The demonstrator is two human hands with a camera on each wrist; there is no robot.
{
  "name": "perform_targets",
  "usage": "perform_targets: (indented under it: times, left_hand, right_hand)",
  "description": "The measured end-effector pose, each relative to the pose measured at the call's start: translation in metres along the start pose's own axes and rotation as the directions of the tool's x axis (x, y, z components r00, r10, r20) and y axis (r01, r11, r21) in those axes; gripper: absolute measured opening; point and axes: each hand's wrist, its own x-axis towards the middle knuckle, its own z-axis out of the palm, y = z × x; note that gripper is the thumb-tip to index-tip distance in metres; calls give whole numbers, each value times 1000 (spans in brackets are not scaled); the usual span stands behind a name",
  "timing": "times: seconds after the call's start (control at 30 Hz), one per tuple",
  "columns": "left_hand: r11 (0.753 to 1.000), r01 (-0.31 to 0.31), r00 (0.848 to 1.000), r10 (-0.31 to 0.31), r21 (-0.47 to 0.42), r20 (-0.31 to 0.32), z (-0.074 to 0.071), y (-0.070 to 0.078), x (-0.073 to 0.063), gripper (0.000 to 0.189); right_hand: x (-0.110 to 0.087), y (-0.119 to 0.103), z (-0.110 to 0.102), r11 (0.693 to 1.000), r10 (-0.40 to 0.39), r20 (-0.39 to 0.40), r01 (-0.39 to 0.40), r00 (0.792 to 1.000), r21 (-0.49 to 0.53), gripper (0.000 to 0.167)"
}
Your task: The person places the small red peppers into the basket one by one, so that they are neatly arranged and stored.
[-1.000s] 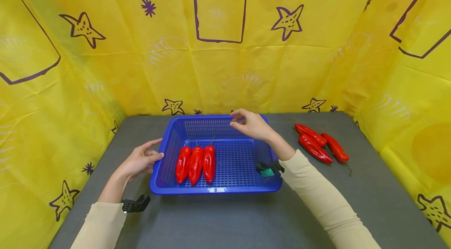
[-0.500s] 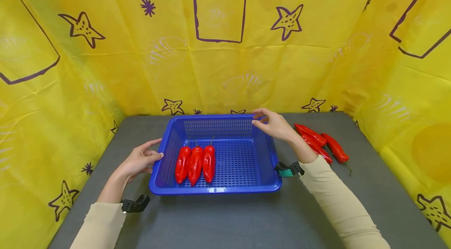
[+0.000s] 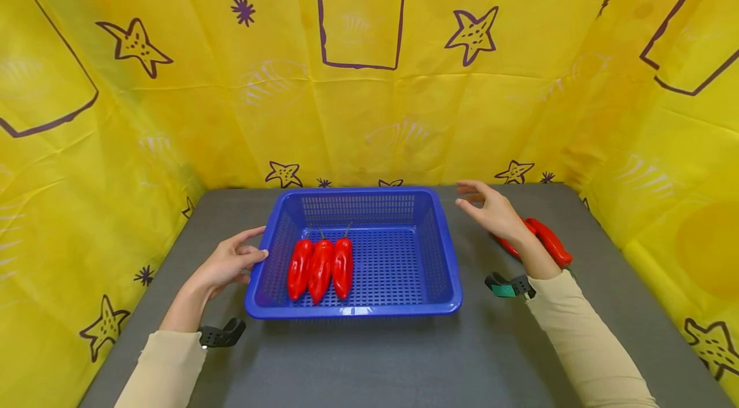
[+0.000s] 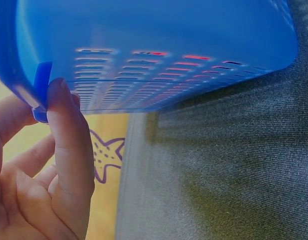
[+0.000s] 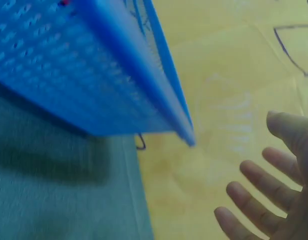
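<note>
Three glossy red chili peppers (image 3: pixel 320 272) lie side by side in the left half of a blue perforated plastic basket (image 3: pixel 398 310), stems toward the back. At the basket's left rim, my left hand (image 3: pixel 226 265) pinches the edge; the left wrist view shows the thumb (image 4: pixel 68 135) against the outer side. My right hand (image 3: pixel 492 211) is in the air just right of the basket, fingers spread and holding nothing, as the right wrist view confirms. Below and behind it lie more red peppers (image 3: pixel 550 242), partly covered by the hand and forearm.
A dark grey table (image 3: pixel 358 363) carries everything. Yellow cloth (image 3: pixel 358 126) with starfish drawings rises along the back and both sides. Black straps (image 3: pixel 222 333) are on both wrists.
My right hand has moved right, from over the basket's back edge to beside it, and now covers part of the loose peppers. The left hand and basket stay put.
</note>
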Motion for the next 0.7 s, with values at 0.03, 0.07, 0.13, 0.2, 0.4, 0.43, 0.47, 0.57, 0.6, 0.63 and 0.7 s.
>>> perform_targets:
  times: [0.03,0.07,0.13,0.2,0.4,0.43,0.47,0.57,0.6,0.63,0.7]
  left_hand:
    - [1000,0,1000,0,0,-1,0,0,0,71]
    - [1000,0,1000,0,-1,-1,0,0,0,71]
    - [1000,0,1000,0,-2,0,0,0,0,71]
    - [1000,0,1000,0,-5,0,0,-1,0,71]
    - [1000,-3,1000,3,-1,-4,0,-1,1,72]
    - [1000,-3,1000,3,0,-4,0,-1,1,72]
    - [1000,-4,1000,4,1,-5,1,-1,1,72]
    - [1000,-6,1000,6,1,-4,1,-1,0,72]
    - [1000,-7,1000,7,0,-4,1,-1,0,72]
    - [1000,-7,1000,7,1,-3,1,-1,0,72]
    - [1000,-6,1000,6,1,-3,1,-1,0,72]
  right_hand:
    - [-2,4,-2,1000,4,-12,-4,1000,5,52]
    - [-4,7,-3,1000,10,-24,-10,1000,10,53]
    - [-9,14,-6,1000,23,-53,-22,998,21,53]
    - [-13,20,-8,999,33,-78,-31,996,29,54]
    - [-25,42,-12,997,61,-116,-56,991,48,55]
    - [-26,46,-13,997,66,-118,-60,991,49,55]
    - [-28,49,-14,997,68,-121,-63,990,47,55]
    - [-34,60,-17,996,85,-124,-81,989,31,56]
    - [-36,64,-18,996,90,-126,-88,988,21,56]
    - [-38,66,-19,995,97,-125,-96,987,11,57]
    - [-42,72,-20,994,113,-128,-114,985,-2,57]
